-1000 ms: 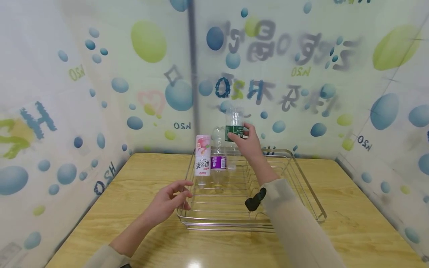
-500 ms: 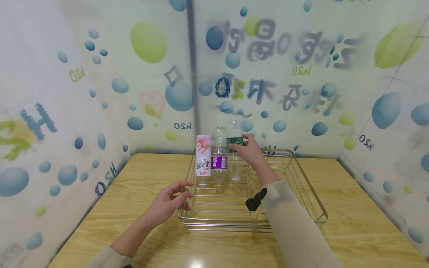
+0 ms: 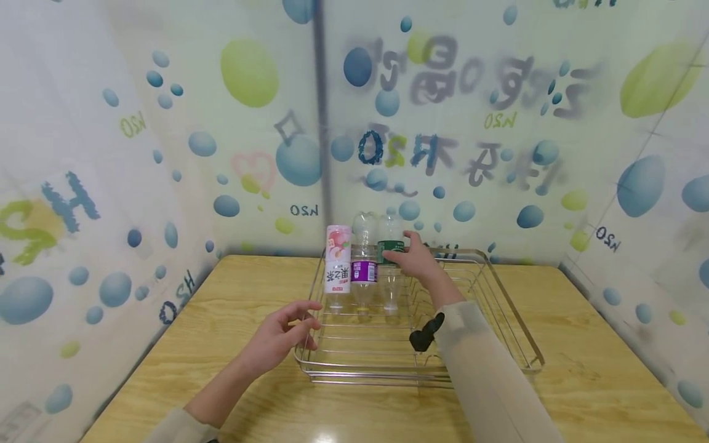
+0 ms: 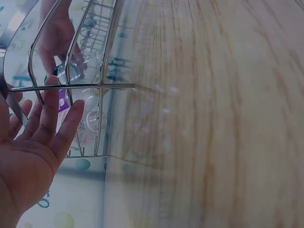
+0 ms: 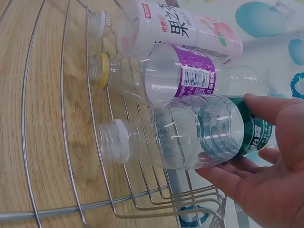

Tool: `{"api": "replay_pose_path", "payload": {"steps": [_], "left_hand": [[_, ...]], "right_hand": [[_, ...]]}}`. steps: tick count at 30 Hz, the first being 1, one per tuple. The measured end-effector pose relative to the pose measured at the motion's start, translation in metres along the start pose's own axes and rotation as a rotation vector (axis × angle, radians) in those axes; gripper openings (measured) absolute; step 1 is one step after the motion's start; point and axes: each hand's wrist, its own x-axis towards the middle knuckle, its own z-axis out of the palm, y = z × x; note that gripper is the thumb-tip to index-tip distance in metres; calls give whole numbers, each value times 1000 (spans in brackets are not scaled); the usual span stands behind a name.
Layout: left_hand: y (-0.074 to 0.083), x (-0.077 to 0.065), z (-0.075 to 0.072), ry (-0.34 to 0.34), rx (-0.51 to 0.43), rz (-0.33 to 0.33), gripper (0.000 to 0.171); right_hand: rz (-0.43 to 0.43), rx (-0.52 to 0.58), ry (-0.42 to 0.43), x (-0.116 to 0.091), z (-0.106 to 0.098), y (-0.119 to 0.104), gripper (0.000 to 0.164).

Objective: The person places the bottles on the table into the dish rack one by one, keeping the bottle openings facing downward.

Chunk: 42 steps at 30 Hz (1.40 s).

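My right hand (image 3: 416,257) grips a clear plastic bottle with a green label (image 5: 190,133), neck down, in the wire dish rack (image 3: 354,352). Beside it, also neck down, stand a clear bottle with a purple label (image 3: 364,272) and one in a pink and white sleeve (image 3: 338,258). The right wrist view shows the green-labelled bottle's neck at the rack's wires, thumb and fingers round its label. At the rack's left front side is my left hand (image 3: 285,335), its fingers loosely bent around the side wires and holding no bottle. In the left wrist view its fingers (image 4: 71,123) overlap those wires.
The rack stands on a wooden table (image 3: 221,301) against a wall covering (image 3: 476,178) printed with bubbles and letters. Upright wire dividers (image 5: 190,204) run along the rack, right of the bottles.
My right hand has lowered the green-labelled bottle into the rack, level with the purple-labelled one. My left hand has stayed at the rack's side.
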Motion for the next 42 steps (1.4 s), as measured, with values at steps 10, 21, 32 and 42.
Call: {"api": "replay_pose_path", "payload": {"steps": [10,21,32,42], "left_hand": [[-1,-1,0,10,18,-15,39],[0,-2,1,15,15,-36,41],[-1,-2,1,27,18,-28,40],[1,-3,1,21,25,-20,44]], "right_hand": [[4,0,-30,-3,1,2,95],[-3,-96,-19,-5,1,0,100],[6,-175,-8,-8,0,-5,99],[23,-172,31,-9,-1,-7,105]]}}
